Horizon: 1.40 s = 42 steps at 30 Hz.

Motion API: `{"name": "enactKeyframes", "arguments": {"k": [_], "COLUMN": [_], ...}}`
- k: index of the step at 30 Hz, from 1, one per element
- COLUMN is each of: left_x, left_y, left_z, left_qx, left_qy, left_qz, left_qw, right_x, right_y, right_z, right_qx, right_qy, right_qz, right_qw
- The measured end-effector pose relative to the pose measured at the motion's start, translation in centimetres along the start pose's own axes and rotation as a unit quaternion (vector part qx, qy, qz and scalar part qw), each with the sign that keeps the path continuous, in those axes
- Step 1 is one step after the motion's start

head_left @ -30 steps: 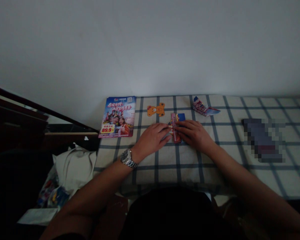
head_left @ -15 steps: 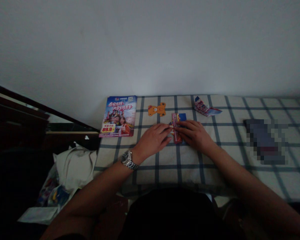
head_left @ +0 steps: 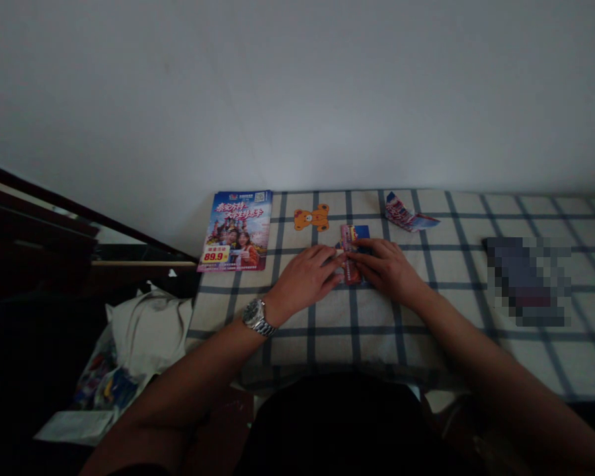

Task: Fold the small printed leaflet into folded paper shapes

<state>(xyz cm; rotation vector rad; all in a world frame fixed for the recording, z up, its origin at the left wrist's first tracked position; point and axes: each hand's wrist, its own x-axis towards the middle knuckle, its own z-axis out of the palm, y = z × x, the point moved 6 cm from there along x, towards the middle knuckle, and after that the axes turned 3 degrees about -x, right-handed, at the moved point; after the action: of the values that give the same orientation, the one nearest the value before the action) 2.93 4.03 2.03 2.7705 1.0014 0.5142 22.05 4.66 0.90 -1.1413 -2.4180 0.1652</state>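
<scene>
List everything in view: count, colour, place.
wall: 1, grey, behind
leaflet stack: 1, blue-pink, left
bear cutout: 1, orange, beside stack
folded paper: 1, multicoloured, centre
creased paper: 1, multicoloured, near wall
pixelated item: 1, dark, right
checked cloth: 1, cream-blue, middle
bag: 1, white, lower left
clutter: uncountable, multicoloured, beside bag
boards: several, brown, far left
watch: 1, silver, left wrist
shirt: 1, black, bottom
left hand: 1, bare, folded paper's left
right hand: 1, bare, folded paper's right
</scene>
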Motion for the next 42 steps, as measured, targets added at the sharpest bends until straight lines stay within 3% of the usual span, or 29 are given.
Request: {"name": "enactKeyframes", "arguments": {"k": [42], "left_x": [1.0], "left_y": [1.2], "left_z": [0.7], "left_qx": [0.03], "left_qy": [0.005], "left_qz": [-0.005], "left_qw": [1.0], "right_x": [-0.1], "right_y": [0.9], "right_z": [-1.0], "right_qx": [0.028], "right_qy": [0.046], "right_qz": [-0.011], "right_qw": [0.998]}}
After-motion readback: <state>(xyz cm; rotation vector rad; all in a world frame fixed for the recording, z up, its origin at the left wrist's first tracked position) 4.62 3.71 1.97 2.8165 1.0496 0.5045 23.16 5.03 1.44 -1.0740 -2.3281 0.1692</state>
